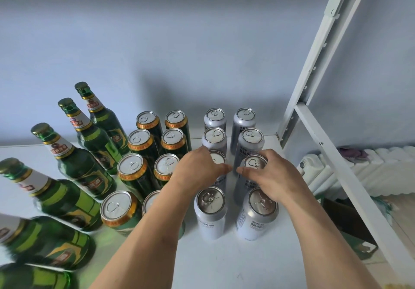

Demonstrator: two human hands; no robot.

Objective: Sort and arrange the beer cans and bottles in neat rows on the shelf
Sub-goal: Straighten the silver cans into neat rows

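**Squaring up the silver cans**

Toward the right edge of the white shelf, two rows of silver cans run from front to back, and both hands work on the third pair. The left hand curls its fingers round the silver can in the left row; the right hand wraps the silver can in the right row from its right side, thumb pointing inward. Each hand grips its own can.

Left of these stand two rows of green cans with gold rims, and along the left edge a line of green bottles runs to the back, all upright.

The sorting looks nearly done; this step seems to be fine alignment. To do it well, slide the two cans rather than lift them, keeping them upright, and sight along the lids in front and behind so each sits in line. Match the gap between the pair to that of the nearest pair. Watch the forearms: the left one passes over the front green cans and could knock them.
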